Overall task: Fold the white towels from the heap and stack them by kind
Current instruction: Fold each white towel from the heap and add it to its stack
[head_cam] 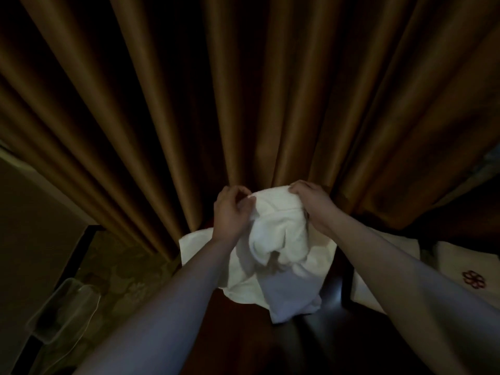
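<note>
- Towel (273,234) hangs crumpled between both hands, lifted above the white heap (243,280) on the dark tabletop (332,290), in front of the brown curtain (243,90).
- Left hand (230,212) pinches the upper left edge, fingers curled, forearm reaching forward and up.
- Right hand (311,201) grips the upper right edge, knuckles up, wrist bent down.
- To do this well, I would slide each hand outward to a corner and pull the edge taut before folding.
</note>
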The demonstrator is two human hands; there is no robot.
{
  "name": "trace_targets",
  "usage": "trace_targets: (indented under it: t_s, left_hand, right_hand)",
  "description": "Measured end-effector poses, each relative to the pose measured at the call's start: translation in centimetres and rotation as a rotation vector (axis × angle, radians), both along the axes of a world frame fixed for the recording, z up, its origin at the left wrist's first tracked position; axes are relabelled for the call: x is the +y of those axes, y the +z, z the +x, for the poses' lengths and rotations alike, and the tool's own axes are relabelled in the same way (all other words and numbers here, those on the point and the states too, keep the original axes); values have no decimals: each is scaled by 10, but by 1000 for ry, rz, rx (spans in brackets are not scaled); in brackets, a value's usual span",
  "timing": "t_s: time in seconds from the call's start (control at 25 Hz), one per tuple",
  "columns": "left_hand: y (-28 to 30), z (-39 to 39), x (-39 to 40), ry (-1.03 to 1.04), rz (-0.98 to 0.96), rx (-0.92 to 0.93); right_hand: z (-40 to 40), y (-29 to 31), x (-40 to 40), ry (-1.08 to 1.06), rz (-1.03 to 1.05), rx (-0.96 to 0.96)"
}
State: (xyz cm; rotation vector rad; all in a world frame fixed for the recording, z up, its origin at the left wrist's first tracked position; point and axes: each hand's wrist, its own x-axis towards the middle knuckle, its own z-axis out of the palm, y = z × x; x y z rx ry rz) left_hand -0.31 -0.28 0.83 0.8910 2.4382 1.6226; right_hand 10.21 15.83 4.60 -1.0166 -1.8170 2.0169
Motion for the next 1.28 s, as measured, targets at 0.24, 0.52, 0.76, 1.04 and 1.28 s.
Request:
trace_targets:
  t_s: [0.24,0.52,0.76,1.04,1.28]
  left_hand:
    - [-5,61,-17,-258,-21,131]
    - [-3,52,-18,-403,-120,-184]
    - [30,39,-20,-483,17,-534]
    - [77,12,2,-529,84,-314]
    - [123,21,22,-529,-4,-74]
  right_hand:
    - [2,-1,-14,96,-37,-77]
    - [5,6,-18,85,-55,-101]
    - [3,14,-32,39,319,-119]
    - [16,53,-56,6,227,34]
    - [49,91,-62,-35,267,81]
